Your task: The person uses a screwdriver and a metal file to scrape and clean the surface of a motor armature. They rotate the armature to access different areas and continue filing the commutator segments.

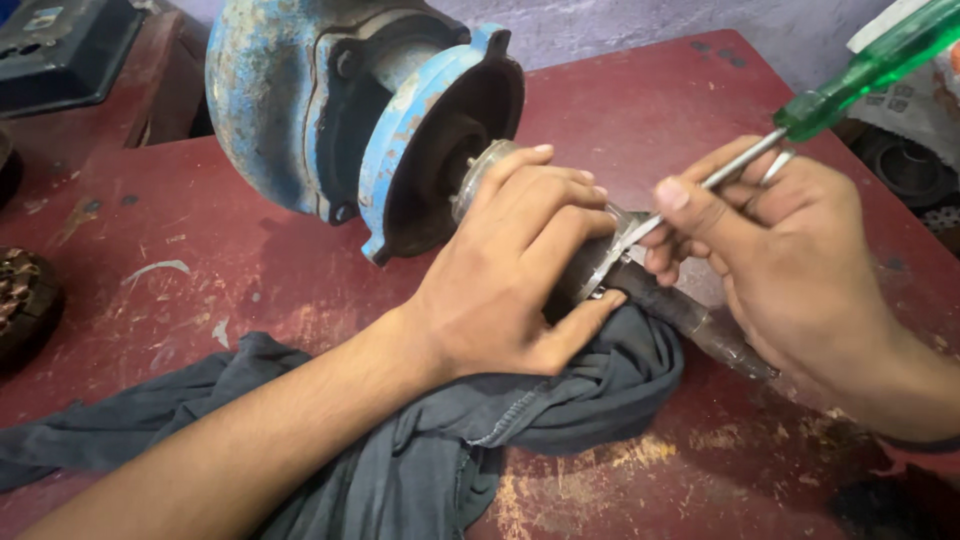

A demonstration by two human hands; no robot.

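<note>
Gripping the dark rotor shaft (690,322) just beside the blue pump housing (330,110), the left hand (510,270) is steadying it while the right hand (780,250) is clasping a green-handled screwdriver (860,75), its tip seemingly touching the shaft's metal ring.

Soft even daylight, faint shadows under hands, slight motion blur, edges w/ mild distortion

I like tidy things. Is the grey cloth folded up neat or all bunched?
Bunched. The cloth lies crumpled in loose wrinkles on the red table, under the left hand and the shaft.
</note>
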